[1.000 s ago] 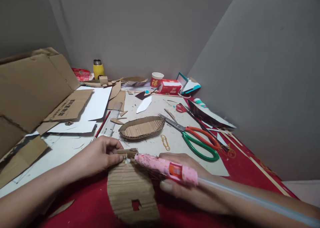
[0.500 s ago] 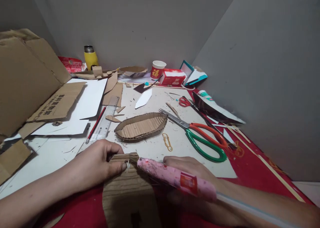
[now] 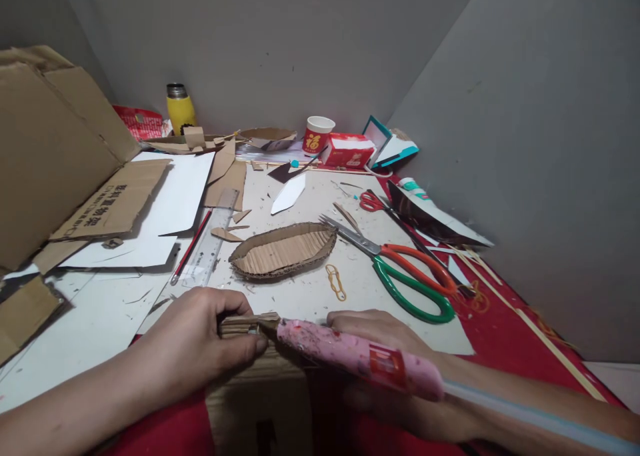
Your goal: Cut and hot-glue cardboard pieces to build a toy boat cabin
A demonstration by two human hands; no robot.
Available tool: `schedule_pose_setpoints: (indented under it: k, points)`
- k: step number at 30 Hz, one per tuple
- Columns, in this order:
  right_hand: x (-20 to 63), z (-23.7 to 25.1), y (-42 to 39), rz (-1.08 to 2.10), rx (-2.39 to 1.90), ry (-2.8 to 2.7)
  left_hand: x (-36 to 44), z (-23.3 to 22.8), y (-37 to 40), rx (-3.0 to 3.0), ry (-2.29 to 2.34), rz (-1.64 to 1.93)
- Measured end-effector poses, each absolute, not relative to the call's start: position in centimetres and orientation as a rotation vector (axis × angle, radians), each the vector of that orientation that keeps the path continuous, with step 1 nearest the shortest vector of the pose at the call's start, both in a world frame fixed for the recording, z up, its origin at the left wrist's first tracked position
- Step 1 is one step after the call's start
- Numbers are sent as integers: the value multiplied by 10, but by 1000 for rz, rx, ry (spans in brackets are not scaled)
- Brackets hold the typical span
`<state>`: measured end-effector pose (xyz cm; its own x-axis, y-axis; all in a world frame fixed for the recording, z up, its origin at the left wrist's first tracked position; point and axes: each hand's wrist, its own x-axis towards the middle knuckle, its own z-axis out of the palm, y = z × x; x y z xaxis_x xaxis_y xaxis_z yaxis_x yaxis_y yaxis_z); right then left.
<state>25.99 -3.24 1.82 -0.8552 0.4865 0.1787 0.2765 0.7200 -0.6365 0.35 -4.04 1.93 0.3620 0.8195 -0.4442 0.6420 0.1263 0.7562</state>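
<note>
My left hand (image 3: 203, 336) pinches the folded top edge of a brown cardboard piece (image 3: 257, 399) between thumb and fingers. The cardboard hangs down toward the bottom of the view. My right hand (image 3: 395, 331) is wrapped around a pink hot glue gun (image 3: 345, 351), which hides part of its fingers. From the gun's back end a long translucent glue stick (image 3: 505, 403) runs out. Its nozzle points left, at the cardboard edge beside my left thumb; whether it touches is unclear. Just beyond lies a boat-shaped cardboard tray (image 3: 280, 273) with low corrugated walls.
Large scissors (image 3: 410, 286) with orange and green handles lie right of the tray, near a yellow rubber band (image 3: 336, 283). A clear ruler (image 3: 210, 246) and red pencil (image 3: 193, 244) lie left. A paper cup (image 3: 317, 136), tissue pack (image 3: 347, 151) and yellow bottle (image 3: 180, 113) stand behind.
My left thumb has slid slightly right along the cardboard edge, and the cardboard has tilted a little. The glue gun has shifted slightly right and down, its nozzle still at the edge.
</note>
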Motion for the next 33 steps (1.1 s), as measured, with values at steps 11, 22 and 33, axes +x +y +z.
schedule_pose_setpoints:
  k: [11,22,33]
  points:
    - [261,6,-33,657,-605,-2598,5,18,-41,1587,1389,185]
    - [262,4,-35,637,-595,-2621,2,13,-43,1595,1355,218]
    - [260,7,-34,657,-661,-2741,1,11,-42,1629,1369,152]
